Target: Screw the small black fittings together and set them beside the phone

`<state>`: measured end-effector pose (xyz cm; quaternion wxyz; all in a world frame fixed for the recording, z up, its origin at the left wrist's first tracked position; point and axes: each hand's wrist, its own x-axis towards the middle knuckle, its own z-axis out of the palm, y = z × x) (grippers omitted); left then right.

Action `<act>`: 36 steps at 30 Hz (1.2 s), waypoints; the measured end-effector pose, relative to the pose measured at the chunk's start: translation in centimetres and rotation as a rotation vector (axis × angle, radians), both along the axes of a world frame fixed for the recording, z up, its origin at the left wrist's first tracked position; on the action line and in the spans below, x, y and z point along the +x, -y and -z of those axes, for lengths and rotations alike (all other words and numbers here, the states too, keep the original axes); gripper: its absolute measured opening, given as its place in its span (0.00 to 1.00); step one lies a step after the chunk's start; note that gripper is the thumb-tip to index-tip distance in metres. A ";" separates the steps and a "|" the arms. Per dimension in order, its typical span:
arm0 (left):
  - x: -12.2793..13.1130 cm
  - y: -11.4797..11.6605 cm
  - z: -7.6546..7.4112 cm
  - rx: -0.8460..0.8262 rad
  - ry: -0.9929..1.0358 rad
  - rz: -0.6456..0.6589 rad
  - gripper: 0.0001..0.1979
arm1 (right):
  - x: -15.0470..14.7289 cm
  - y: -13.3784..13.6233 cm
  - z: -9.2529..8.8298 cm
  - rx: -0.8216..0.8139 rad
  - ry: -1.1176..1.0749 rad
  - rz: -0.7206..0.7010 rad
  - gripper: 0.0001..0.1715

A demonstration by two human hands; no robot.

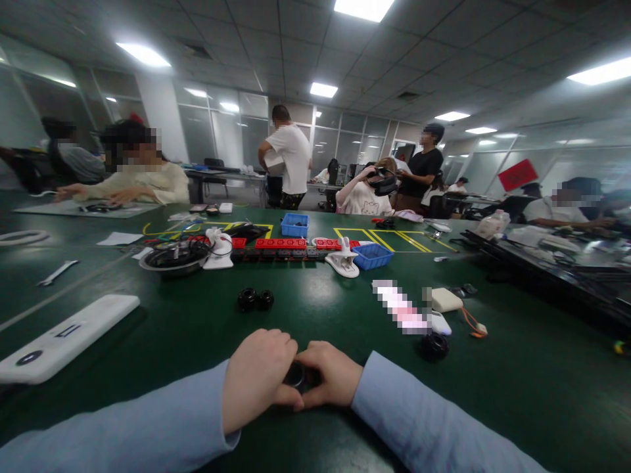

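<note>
One green table, under and all around the hands. One long white device, out left of the left hand. Two blue bins, well ahead of the hands: one farther off, one nearer and more to the right. Two white stands, also ahead: left one, right one. One wrench, far left and ahead. One cream block, ahead and right of the right hand. Three loose black rings: two side by side just ahead of the left hand, one off right of the right hand.

Dark round part sits between the two hands; glossy curved rim shows, rest covered by fingers. Can't tell if it touches the table.

Left hand: back up, fingers curled over the part. Right hand: curled in from its side, gripping the same part. Thumbs meet on the near side, both forearms angled inward.
</note>
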<state>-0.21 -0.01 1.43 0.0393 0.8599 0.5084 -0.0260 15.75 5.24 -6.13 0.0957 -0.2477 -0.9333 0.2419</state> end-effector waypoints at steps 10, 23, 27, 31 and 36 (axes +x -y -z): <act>0.2 0.4 0.9 0.064 0.002 -0.082 0.25 | -0.1 -0.1 0.2 0.035 -0.012 -0.013 0.22; 0.9 0.8 1.2 0.102 -0.014 -0.148 0.23 | 0.0 -0.3 0.6 0.026 -0.026 -0.022 0.21; 0.7 0.7 1.1 0.042 -0.045 -0.120 0.28 | 0.0 -0.3 0.4 0.025 -0.023 -0.034 0.19; 0.2 0.4 0.8 -0.009 -0.109 -0.094 0.35 | 0.0 -0.3 0.1 0.010 -0.025 -0.061 0.18; -1.2 -0.4 -0.3 0.071 0.003 0.005 0.29 | 0.2 0.0 -0.5 -0.008 -0.031 -0.050 0.19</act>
